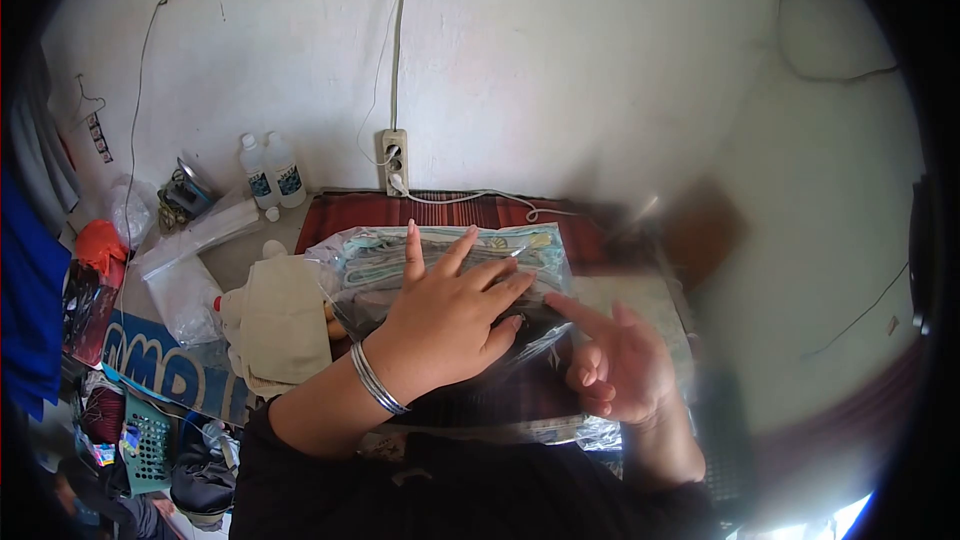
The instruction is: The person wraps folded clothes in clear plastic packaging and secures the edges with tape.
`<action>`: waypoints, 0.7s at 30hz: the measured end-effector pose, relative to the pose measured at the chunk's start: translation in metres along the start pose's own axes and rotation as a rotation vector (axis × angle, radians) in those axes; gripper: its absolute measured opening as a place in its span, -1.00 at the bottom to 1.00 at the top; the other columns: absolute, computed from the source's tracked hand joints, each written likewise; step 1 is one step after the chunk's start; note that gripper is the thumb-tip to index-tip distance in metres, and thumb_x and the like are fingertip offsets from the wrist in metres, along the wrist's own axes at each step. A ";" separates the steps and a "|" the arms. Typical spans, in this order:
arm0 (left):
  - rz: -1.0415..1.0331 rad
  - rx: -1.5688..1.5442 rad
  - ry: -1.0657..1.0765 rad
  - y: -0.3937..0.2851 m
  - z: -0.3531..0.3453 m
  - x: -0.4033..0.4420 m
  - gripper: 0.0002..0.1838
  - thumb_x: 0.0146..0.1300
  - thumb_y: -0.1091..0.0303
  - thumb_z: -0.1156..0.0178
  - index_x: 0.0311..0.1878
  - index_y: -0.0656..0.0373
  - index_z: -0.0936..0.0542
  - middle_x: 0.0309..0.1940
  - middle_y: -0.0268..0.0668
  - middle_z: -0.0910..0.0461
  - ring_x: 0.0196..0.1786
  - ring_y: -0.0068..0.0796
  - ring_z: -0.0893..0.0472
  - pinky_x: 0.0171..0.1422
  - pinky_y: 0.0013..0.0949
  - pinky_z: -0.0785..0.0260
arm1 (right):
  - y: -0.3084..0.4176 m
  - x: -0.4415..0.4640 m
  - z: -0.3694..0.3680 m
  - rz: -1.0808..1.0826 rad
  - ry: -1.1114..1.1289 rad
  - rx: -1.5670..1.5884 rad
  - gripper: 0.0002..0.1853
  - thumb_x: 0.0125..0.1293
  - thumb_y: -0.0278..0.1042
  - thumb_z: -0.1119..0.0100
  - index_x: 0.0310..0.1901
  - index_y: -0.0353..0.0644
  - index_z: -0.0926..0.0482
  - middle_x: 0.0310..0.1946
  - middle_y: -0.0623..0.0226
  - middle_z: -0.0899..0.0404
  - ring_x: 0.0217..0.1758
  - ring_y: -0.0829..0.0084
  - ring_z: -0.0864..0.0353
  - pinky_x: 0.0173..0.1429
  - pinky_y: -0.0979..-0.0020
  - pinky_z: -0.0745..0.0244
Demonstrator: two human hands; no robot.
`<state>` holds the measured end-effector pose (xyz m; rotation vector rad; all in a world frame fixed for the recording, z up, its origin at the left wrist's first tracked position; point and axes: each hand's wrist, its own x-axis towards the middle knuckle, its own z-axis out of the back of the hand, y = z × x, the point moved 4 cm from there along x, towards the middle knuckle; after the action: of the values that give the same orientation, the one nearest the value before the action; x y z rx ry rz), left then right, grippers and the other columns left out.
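A clear plastic bag with folded pale green and grey patterned cloth inside lies in front of me. My left hand, with silver bangles at the wrist, rests on the bag. Its fingers are spread and hold nothing. At the bag's right side is my right hand, turned partly palm up. Its index finger reaches to the bag's edge and the thumb stands apart, while the other fingers curl loosely around nothing visible. Whether that fingertip presses the plastic, I cannot tell.
Beneath the bag is a dark red plaid cloth. Beige folded cloth lies to the left, near clear plastic packaging. Two white bottles stand by the wall, beside a power strip with cables. A green basket sits lower left.
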<state>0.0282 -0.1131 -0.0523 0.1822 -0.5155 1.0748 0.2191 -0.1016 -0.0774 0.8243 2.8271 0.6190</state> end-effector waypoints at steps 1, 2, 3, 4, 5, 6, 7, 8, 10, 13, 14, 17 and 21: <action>0.001 -0.001 0.001 0.000 0.000 0.000 -0.49 0.24 0.10 -0.18 0.28 -0.17 -0.49 0.25 -0.47 -0.49 0.48 -0.05 -0.22 0.37 0.60 0.52 | -0.001 -0.002 -0.001 -0.008 -0.008 -0.011 -0.26 0.51 0.16 0.30 0.53 -0.09 0.18 -0.33 -0.11 -0.64 -0.52 0.29 -0.54 -0.47 0.32 -0.53; -0.001 -0.004 0.007 0.000 0.001 0.000 -0.51 0.23 0.08 -0.19 0.25 -0.15 -0.52 0.26 -0.47 -0.47 0.49 -0.07 -0.20 0.37 0.61 0.52 | -0.002 -0.003 -0.001 -0.015 -0.017 -0.021 -0.26 0.51 0.15 0.30 0.53 -0.10 0.17 -0.31 -0.14 -0.65 -0.52 0.29 -0.56 -0.45 0.30 -0.55; -0.003 -0.006 0.012 -0.001 0.001 0.000 -0.53 0.23 0.06 -0.20 0.22 -0.13 -0.56 0.28 -0.47 -0.46 0.50 -0.08 -0.19 0.37 0.61 0.53 | -0.002 -0.003 0.000 -0.015 -0.017 -0.020 -0.26 0.51 0.15 0.30 0.53 -0.10 0.17 -0.31 -0.14 -0.65 -0.52 0.29 -0.56 -0.45 0.30 -0.55; -0.004 -0.006 0.014 -0.001 0.002 0.000 -0.53 0.23 0.06 -0.20 0.22 -0.13 -0.56 0.28 -0.47 -0.46 0.50 -0.08 -0.19 0.37 0.61 0.53 | -0.001 -0.004 0.002 -0.025 -0.022 -0.049 -0.26 0.51 0.14 0.29 0.53 -0.10 0.18 -0.28 -0.19 -0.64 -0.52 0.27 -0.58 -0.42 0.27 -0.58; -0.002 -0.004 0.027 -0.002 0.002 0.000 -0.53 0.23 0.05 -0.20 0.21 -0.14 -0.56 0.28 -0.48 -0.45 0.50 -0.09 -0.17 0.36 0.62 0.53 | -0.001 -0.005 0.004 -0.035 -0.026 -0.078 -0.26 0.51 0.12 0.28 0.53 -0.11 0.18 -0.24 -0.23 -0.64 -0.51 0.25 -0.61 -0.40 0.24 -0.61; 0.000 -0.001 0.040 -0.002 0.002 0.000 -0.54 0.23 0.04 -0.20 0.21 -0.14 -0.57 0.29 -0.48 -0.44 0.51 -0.09 -0.16 0.36 0.63 0.54 | 0.001 -0.005 0.006 -0.034 -0.025 -0.076 -0.26 0.51 0.12 0.28 0.53 -0.11 0.18 -0.24 -0.23 -0.64 -0.51 0.25 -0.61 -0.40 0.24 -0.61; -0.001 0.001 0.042 -0.002 0.002 0.000 -0.54 0.23 0.04 -0.20 0.21 -0.14 -0.57 0.29 -0.48 -0.44 0.51 -0.09 -0.16 0.36 0.63 0.54 | 0.003 -0.006 0.009 -0.050 -0.023 -0.172 -0.25 0.51 0.13 0.29 0.53 -0.13 0.21 -0.20 -0.26 -0.63 -0.45 0.23 -0.63 -0.37 0.24 -0.65; -0.007 0.005 0.048 -0.002 0.001 0.000 -0.54 0.24 0.03 -0.19 0.21 -0.15 -0.57 0.29 -0.48 -0.44 0.52 -0.09 -0.15 0.36 0.63 0.54 | 0.005 -0.007 0.010 -0.065 -0.022 -0.268 -0.23 0.51 0.13 0.30 0.52 -0.16 0.25 -0.15 -0.28 -0.62 -0.40 0.21 -0.66 -0.35 0.25 -0.68; -0.016 0.012 0.054 -0.003 0.001 0.000 -0.55 0.24 0.02 -0.19 0.20 -0.15 -0.58 0.29 -0.48 -0.45 0.52 -0.09 -0.14 0.36 0.63 0.54 | 0.011 -0.009 0.009 -0.110 -0.060 -0.421 -0.23 0.51 0.12 0.31 0.52 -0.17 0.26 -0.11 -0.29 -0.61 -0.33 0.19 -0.66 -0.33 0.25 -0.69; -0.027 0.011 0.066 -0.006 0.003 0.000 -0.56 0.25 0.02 -0.18 0.19 -0.16 -0.59 0.29 -0.49 -0.45 0.53 -0.09 -0.12 0.35 0.64 0.54 | 0.016 -0.015 0.009 -0.170 -0.096 -0.580 -0.24 0.53 0.10 0.32 0.52 -0.19 0.29 -0.06 -0.30 -0.59 -0.25 0.17 -0.67 -0.29 0.26 -0.70; -0.030 0.004 0.069 -0.007 0.003 -0.001 -0.56 0.25 0.02 -0.18 0.19 -0.16 -0.59 0.29 -0.49 -0.45 0.53 -0.10 -0.11 0.35 0.64 0.55 | 0.016 -0.017 0.008 -0.191 -0.099 -0.585 -0.24 0.53 0.09 0.33 0.52 -0.20 0.29 -0.04 -0.30 -0.58 -0.23 0.16 -0.67 -0.28 0.27 -0.71; -0.027 0.018 0.073 -0.008 0.003 -0.003 -0.56 0.25 0.01 -0.17 0.19 -0.17 -0.59 0.28 -0.49 -0.45 0.54 -0.10 -0.10 0.36 0.62 0.57 | 0.023 -0.030 -0.001 -0.168 -0.120 -0.639 -0.24 0.53 0.08 0.28 0.52 -0.23 0.25 -0.02 -0.29 -0.58 -0.22 0.16 -0.68 -0.28 0.28 -0.71; -0.020 0.015 0.070 -0.001 0.000 -0.002 -0.54 0.26 -0.04 -0.16 0.21 -0.17 -0.58 0.28 -0.46 -0.45 0.54 -0.10 -0.09 0.37 0.60 0.61 | 0.053 -0.064 -0.031 0.149 -0.229 -1.111 -0.29 0.47 0.13 0.17 0.38 -0.36 -0.20 -0.07 -0.15 -0.64 -0.17 0.19 -0.69 -0.19 0.31 -0.66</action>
<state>0.0287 -0.1152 -0.0528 0.1620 -0.4425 1.0615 0.2911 -0.1067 -0.0261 0.7579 1.7475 1.7114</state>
